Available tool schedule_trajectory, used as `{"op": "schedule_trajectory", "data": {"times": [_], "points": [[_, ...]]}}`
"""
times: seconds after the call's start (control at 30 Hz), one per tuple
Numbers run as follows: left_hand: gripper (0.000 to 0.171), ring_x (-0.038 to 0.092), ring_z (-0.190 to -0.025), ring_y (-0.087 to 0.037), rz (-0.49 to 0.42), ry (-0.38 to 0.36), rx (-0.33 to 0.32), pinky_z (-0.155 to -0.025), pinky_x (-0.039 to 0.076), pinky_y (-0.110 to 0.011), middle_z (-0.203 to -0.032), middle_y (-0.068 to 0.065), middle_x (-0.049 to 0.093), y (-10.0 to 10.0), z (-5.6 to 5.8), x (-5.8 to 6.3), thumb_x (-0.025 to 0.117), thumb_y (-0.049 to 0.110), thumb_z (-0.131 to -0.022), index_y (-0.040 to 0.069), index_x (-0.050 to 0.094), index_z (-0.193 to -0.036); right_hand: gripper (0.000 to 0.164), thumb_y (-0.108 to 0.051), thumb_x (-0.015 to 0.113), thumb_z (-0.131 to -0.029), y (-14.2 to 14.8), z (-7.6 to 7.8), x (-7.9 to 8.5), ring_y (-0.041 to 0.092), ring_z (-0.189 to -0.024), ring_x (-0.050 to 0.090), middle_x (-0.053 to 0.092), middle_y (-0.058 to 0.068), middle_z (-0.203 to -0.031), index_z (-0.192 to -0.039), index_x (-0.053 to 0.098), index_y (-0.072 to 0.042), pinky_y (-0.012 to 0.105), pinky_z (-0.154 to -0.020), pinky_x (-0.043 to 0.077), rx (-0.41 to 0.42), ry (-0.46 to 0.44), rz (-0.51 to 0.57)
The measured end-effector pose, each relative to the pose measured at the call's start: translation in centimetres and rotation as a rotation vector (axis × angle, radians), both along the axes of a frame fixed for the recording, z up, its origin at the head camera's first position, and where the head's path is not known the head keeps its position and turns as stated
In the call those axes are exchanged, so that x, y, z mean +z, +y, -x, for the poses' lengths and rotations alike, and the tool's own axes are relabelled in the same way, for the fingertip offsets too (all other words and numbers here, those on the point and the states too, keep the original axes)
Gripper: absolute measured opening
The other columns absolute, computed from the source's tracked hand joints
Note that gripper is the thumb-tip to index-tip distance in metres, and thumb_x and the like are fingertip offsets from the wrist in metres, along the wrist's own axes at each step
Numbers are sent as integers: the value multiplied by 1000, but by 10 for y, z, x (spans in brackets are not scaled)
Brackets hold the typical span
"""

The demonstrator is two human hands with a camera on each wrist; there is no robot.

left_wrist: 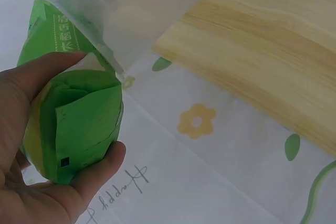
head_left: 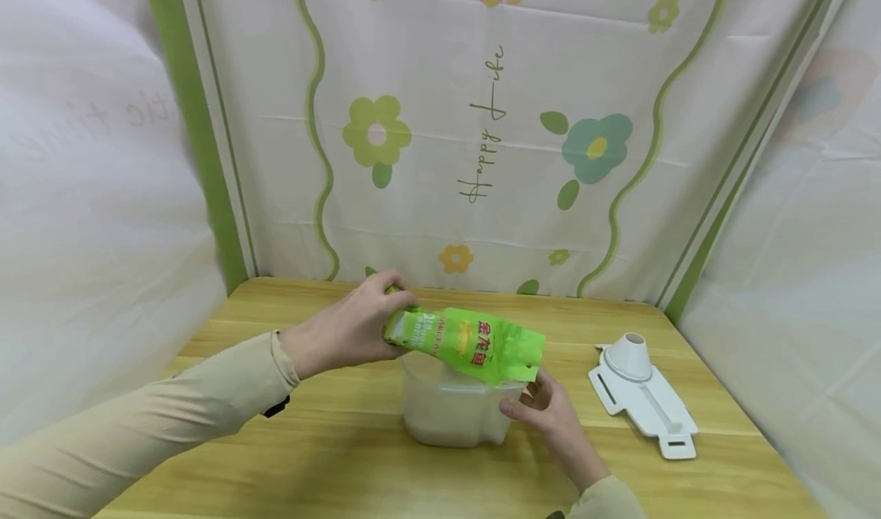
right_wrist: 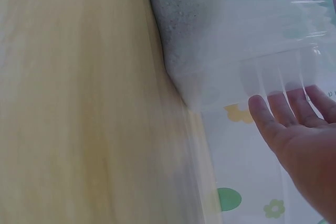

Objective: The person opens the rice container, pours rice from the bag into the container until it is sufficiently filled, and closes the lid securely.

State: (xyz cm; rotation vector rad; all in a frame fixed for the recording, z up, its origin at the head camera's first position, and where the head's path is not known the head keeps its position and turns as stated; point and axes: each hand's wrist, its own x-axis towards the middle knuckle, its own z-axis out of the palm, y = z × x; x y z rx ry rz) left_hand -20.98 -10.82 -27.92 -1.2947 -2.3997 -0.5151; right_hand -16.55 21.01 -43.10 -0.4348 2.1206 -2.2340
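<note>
My left hand (head_left: 354, 324) grips one end of a green printed plastic bag (head_left: 457, 341), thumb and fingers curled round it. The bag lies tilted over the top of a translucent plastic container (head_left: 454, 412), its other end reaching toward the container's right side. Folded film at the gripped end of the bag (left_wrist: 86, 124) shows in the left wrist view. My right hand (head_left: 551, 420) holds the container's right side, thumb at the front and fingers behind. Through the wall of the container (right_wrist: 226, 40), small pale grains (right_wrist: 181, 14) show near its base. The bag hides much of its opening.
A white plastic lid (head_left: 654, 404) with a cone-shaped spout (head_left: 629, 357) lies on the wooden table (head_left: 330, 458) to the right of the container. Patterned white curtains (head_left: 427, 68) hang behind the table and at both sides.
</note>
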Motion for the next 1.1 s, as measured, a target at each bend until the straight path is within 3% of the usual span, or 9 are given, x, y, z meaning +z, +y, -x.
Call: {"op": "schedule_trajectory", "data": {"times": [0.23,0.5,0.93,1.1], "points": [[51,51,-97,-23,-6,74,-13,-77,54,-31,-108,-10,50,-1,1,-2,92,7,-63,5,67,-107,68,-1,72,-85,0,0,0,29,-127,47,46,15,-142,-146,40,-4,39,-101,46,-1,15,-5],[52,52,-97,-23,2,118,-39,-77,54,-30,-109,-12,51,-2,2,-1,92,6,-62,4,66,-107,70,0,72,-84,1,0,-1,27,-128,47,46,15,-143,-146,41,-4,38,-102,45,-18,25,-12],[53,52,-98,-26,87,167,-38,-77,55,-31,-113,-14,50,-3,0,1,91,4,-64,2,64,-110,69,1,72,-83,0,-1,0,29,-126,49,47,16,-142,-145,41,-3,39,-101,46,-8,19,12],[52,53,-101,-28,129,230,-45,-79,55,-32,-113,-15,50,-4,1,2,91,2,-63,3,63,-107,72,0,72,-83,0,-1,1,28,-129,47,45,15,-144,-147,39,-5,39,-102,45,-9,19,10]]}}
